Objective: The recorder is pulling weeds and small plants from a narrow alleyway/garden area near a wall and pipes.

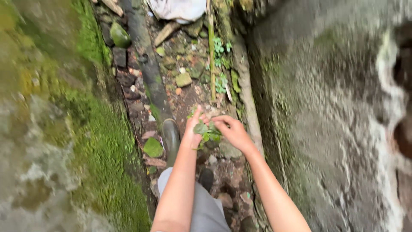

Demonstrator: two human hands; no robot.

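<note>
A small bunch of green leafy plants [207,132] sits between both my hands, low in a narrow stony gap. My left hand [192,129] holds the bunch from the left with the thumb up. My right hand [231,130] pinches at the leaves from the right, fingers curled onto them. Below my hands are my grey trouser leg [201,206] and a dark rubber boot [171,138] standing on the rubble.
A moss-covered wall [81,129] rises on the left and a grey weathered wall [326,120] on the right. A dark pipe [148,64] runs along the ground among stones and broken bricks. A thin upright stem [211,51], small weeds [221,81] and a white sack [178,9] lie ahead.
</note>
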